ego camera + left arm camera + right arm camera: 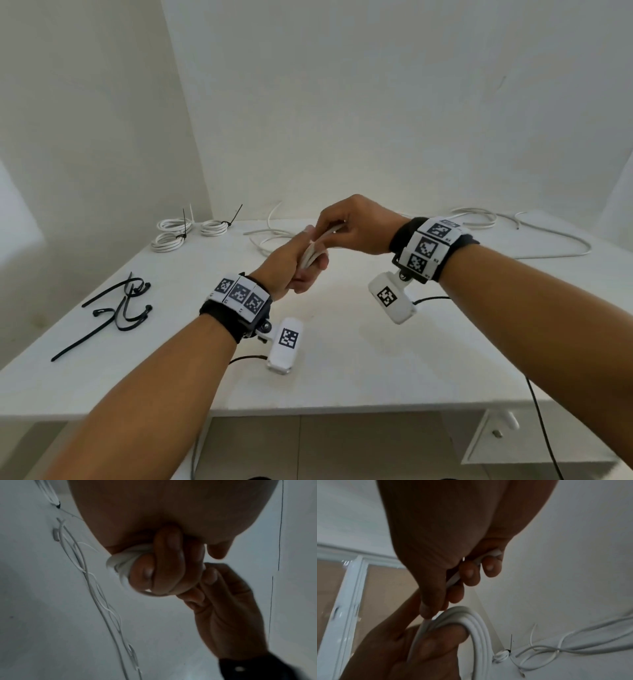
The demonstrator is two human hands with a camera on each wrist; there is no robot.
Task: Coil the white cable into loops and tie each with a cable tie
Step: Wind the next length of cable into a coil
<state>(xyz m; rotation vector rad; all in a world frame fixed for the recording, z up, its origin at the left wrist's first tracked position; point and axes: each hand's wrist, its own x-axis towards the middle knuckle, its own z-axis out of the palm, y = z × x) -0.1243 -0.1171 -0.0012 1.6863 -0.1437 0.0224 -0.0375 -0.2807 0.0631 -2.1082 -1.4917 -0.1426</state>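
White cable point(477, 623) sits bunched in several loops inside my left hand point(291, 263), fingers curled tight round the bundle, held up above the surface point(342, 342). My right hand point(352, 226) is just above and beyond it, pinching the free run of the same cable between thumb and fingertips point(471, 573). The bundle's long axis runs from my left palm up toward my right hand, so the next loop, I judge, has to be laid down along that line into the left grip. The loose remainder point(534, 236) trails off beyond my right hand, across the far side of the surface. Out past my left hand lie three finished coils point(171, 233), each tied with a black tie. Spare black cable ties point(120, 308) lie to the left of my left wrist, nearer that hand.
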